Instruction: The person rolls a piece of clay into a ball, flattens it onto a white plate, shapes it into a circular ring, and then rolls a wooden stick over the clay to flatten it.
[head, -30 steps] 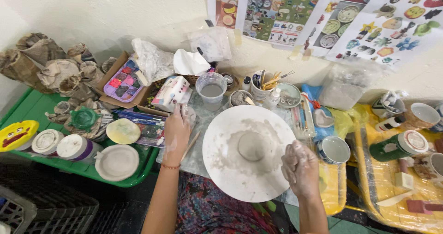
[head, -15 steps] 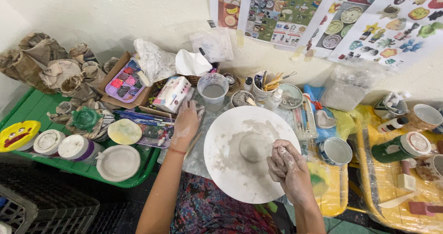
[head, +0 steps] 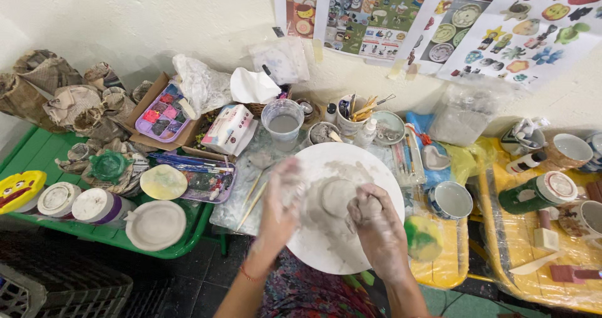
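1. At the middle of the cluttered tabletop (head: 244,211), a round white board (head: 342,208) carries a small lump of grey clay (head: 337,196) near its centre, ringed by smeared wet clay.
2. The person's left hand (head: 279,202), coated in pale slip, lies over the left part of the board just beside the lump; it is blurred, so whether its fingers are spread or closed cannot be told.
3. The right hand (head: 373,221) presses against the lump's right side with its fingers curled together; whether they pinch a bit of clay is hidden.
4. Judged from this, the step in hand looks like shaping the lump between both hands, at an early stage, since the clay shows as a low, plain mound.
5. Any further shaping would call for steady, even pressure from both sides, or the soft lump may skew or slide across the wet board.
6. Close by stand a clear cup of cloudy water (head: 283,121), a jar of wooden tools (head: 352,116), and a yellow-green sponge (head: 422,238) just right of the right hand.
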